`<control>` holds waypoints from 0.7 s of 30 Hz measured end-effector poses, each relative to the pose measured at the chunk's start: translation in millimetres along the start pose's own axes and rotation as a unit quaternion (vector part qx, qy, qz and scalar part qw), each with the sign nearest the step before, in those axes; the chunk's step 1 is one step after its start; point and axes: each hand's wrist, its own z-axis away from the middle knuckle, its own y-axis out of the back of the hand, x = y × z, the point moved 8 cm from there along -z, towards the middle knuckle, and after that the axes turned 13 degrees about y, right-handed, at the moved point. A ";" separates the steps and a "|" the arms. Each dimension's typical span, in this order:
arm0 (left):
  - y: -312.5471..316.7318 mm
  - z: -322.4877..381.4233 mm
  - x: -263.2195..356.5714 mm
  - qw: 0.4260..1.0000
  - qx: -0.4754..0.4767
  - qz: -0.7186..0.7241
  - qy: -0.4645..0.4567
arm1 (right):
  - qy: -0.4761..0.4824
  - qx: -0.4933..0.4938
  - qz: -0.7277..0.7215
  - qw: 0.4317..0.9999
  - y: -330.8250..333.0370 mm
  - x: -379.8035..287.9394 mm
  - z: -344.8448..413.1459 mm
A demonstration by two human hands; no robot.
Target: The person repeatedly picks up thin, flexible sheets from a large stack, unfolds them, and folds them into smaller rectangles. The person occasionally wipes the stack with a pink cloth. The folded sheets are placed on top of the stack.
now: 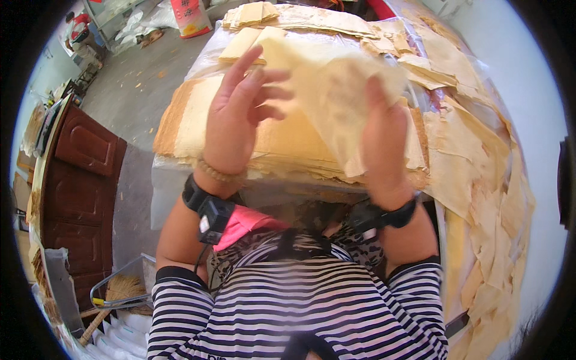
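Observation:
My right hand (382,130) is on the right, gripping a thin, pale yellow sheet (333,94) that looks like tofu skin or coarse paper and is blurred by motion. The sheet hangs in the air over a broad stack of similar sheets (193,117) with rough brown edges. Fingers spread, my left hand (245,103) is raised above the stack's left part and holds nothing. Behind it lies a smaller folded pile (238,45). Each wrist wears a black strapped device; the left one also has a beaded bracelet.
Loose sheets (472,157) cover the surface along the right wall, and more piles (315,20) lie at the back. A dark red wooden cabinet (81,180) stands left, with a straw broom (123,290) below it. Another person (81,38) is far off at upper left.

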 end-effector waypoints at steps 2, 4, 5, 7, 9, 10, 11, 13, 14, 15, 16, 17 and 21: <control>19.1 2.4 -13.2 0.994 0.048 -0.069 0.065 | 0.002 0.026 0.041 0.999 21.5 -33.0 -42.2; 5.7 16.7 -41.9 0.979 -0.063 -0.138 0.135 | 0.013 0.057 -0.030 0.998 20.2 -61.5 -78.7; -4.2 25.9 -62.0 0.961 -0.116 -0.169 0.184 | 0.026 0.074 -0.111 0.991 13.6 -75.4 -93.5; -46.1 51.8 -102.1 0.917 -0.265 -0.212 0.209 | 0.109 0.016 -0.196 0.974 -16.7 -105.7 -110.9; -91.3 71.4 -126.1 0.881 -0.364 -0.274 0.131 | 0.236 -0.003 -0.092 0.967 -32.9 -141.2 -116.6; -110.0 75.8 -131.6 0.875 -0.366 -0.310 0.071 | 0.317 0.008 0.058 0.946 -38.8 -160.9 -114.4; -127.9 78.4 -135.9 0.860 -0.378 -0.342 0.023 | 0.390 0.020 0.206 0.897 -47.4 -178.5 -110.1; -154.1 66.1 -134.7 0.865 -0.352 -0.355 -0.042 | 0.482 0.035 0.391 0.784 -65.6 -200.4 -100.9; -162.8 57.9 -133.0 0.864 -0.339 -0.367 -0.065 | 0.495 0.032 0.405 0.768 -69.7 -203.8 -99.3; -163.8 42.5 -131.4 0.880 -0.303 -0.362 -0.057 | 0.495 0.032 0.398 0.772 -70.1 -205.4 -99.8; -162.5 24.0 -132.1 0.891 -0.266 -0.365 -0.038 | 0.489 0.033 0.375 0.787 -67.9 -206.7 -102.5; -160.1 3.8 -133.0 0.901 -0.230 -0.367 -0.020 | 0.473 0.033 0.340 0.813 -63.4 -206.1 -106.2; -120.6 -70.5 -112.0 0.958 -0.081 -0.265 -0.076 | 0.339 0.041 0.032 0.939 -32.6 -190.8 -136.8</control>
